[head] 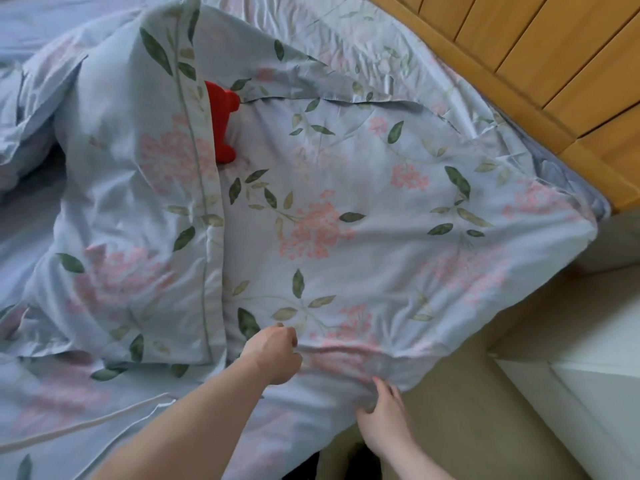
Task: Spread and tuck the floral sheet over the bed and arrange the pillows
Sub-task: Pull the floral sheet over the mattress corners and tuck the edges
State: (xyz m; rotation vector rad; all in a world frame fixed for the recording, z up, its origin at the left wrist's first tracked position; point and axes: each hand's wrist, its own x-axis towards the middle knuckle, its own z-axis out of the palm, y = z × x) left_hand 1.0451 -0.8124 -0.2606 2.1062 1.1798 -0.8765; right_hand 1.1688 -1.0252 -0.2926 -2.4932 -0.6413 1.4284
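Along the near edge of the bed [571, 174], both hands are working the floral sheet [346, 209], which is lying spread over the mattress corner beside the wooden headboard [519, 46]. The left hand [275, 353] is curling into a narrow grip, its fingers bunching a fold of the sheet on top of the bed near the edge. The right hand [382, 415] is reaching at the hanging hem just below and beside it, thumb and fingers pinching the cloth where it is draping over the side. Small wrinkles are radiating from both grips.

A pillow [138, 202] in the same floral fabric is lying to the left of the spread area, its piped border overlapping the sheet. A red toy [221, 123] is peeking out from behind that border, partly hidden, so its shape cannot be told fully. More rumpled floral bedding [27, 109] is piling up at the far left. The sheet's far corner is hanging past the mattress at the right, above pale flooring [467, 427], with a white furniture edge [588, 393] standing near.
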